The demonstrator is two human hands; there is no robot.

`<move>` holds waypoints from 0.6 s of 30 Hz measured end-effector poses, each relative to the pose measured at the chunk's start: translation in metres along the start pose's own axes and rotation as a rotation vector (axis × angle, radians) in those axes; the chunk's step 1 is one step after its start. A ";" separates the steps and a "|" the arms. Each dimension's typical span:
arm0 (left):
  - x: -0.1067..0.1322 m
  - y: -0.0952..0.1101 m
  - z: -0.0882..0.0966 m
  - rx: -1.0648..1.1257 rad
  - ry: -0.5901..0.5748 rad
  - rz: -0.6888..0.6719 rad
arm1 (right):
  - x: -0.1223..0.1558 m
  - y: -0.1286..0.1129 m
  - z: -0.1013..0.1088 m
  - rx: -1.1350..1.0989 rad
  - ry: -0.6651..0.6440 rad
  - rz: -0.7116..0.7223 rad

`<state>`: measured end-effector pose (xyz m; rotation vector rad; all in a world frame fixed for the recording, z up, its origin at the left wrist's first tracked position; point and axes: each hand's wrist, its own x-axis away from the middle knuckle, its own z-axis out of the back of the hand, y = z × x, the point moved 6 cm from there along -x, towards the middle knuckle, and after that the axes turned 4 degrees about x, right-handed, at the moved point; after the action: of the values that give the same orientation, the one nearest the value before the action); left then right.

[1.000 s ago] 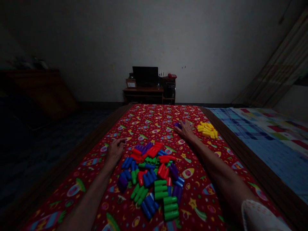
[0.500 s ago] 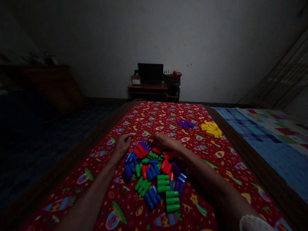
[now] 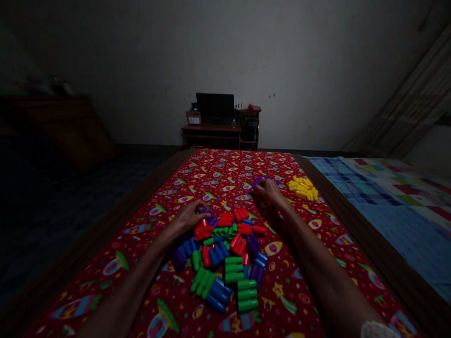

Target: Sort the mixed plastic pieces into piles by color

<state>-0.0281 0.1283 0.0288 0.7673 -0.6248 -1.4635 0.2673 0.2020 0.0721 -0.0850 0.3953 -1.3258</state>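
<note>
A mixed heap of plastic toy blocks, each like a row of joined tubes, lies in front of me. My left hand [image 3: 192, 216] is at its far left edge, thumb and fingers closed round a purple block [image 3: 206, 211]. Farther off, my right hand [image 3: 270, 192] is bent down at a small pile of purple blocks [image 3: 258, 180]. Its fingers are curled, and what they hold is hidden. The heap between my arms has red blocks [image 3: 238, 244], green blocks [image 3: 247, 295] and blue blocks [image 3: 218, 253].
A pile of yellow blocks [image 3: 303, 188] lies right of the purple pile. Everything rests on a red patterned cloth [image 3: 225, 162]. Beyond stands a desk with a monitor [image 3: 214, 108]; a bed with a checked cover [image 3: 369, 202] is at the right, a wooden cabinet [image 3: 52, 126] at the left.
My right hand has moved from the heap's far edge, away and to the right, to the purple pile. My left hand has shifted right and closed on a purple block.
</note>
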 end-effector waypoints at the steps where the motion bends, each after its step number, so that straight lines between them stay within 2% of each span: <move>1: 0.000 0.002 0.001 0.054 0.019 0.020 | 0.000 0.012 0.005 0.013 0.048 -0.066; 3: 0.002 0.005 0.003 0.176 0.067 0.061 | 0.000 0.022 0.014 0.001 0.138 -0.128; 5: 0.003 0.008 0.005 0.301 0.101 0.103 | 0.001 0.010 0.018 -0.085 0.181 -0.079; 7: 0.006 0.014 0.004 0.386 0.104 0.100 | 0.003 -0.022 0.013 -0.250 0.131 0.070; 10: 0.009 0.030 -0.002 0.419 0.070 -0.013 | 0.018 -0.085 -0.002 -0.488 -0.064 0.360; 12: 0.011 0.040 -0.010 0.425 0.009 -0.078 | 0.030 -0.115 -0.010 -0.512 -0.179 0.502; 13: 0.012 0.043 -0.014 0.427 -0.017 -0.092 | 0.034 -0.122 -0.012 -0.491 -0.203 0.535; 15: 0.013 0.044 -0.015 0.383 -0.014 -0.103 | 0.032 -0.118 -0.011 -0.447 -0.191 0.526; 18: 0.015 0.041 -0.009 0.134 0.007 -0.117 | 0.012 -0.073 0.000 -0.452 -0.054 0.316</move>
<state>0.0054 0.1127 0.0540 0.9263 -0.6878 -1.5365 0.2024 0.1722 0.0899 -0.4178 0.6302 -0.9037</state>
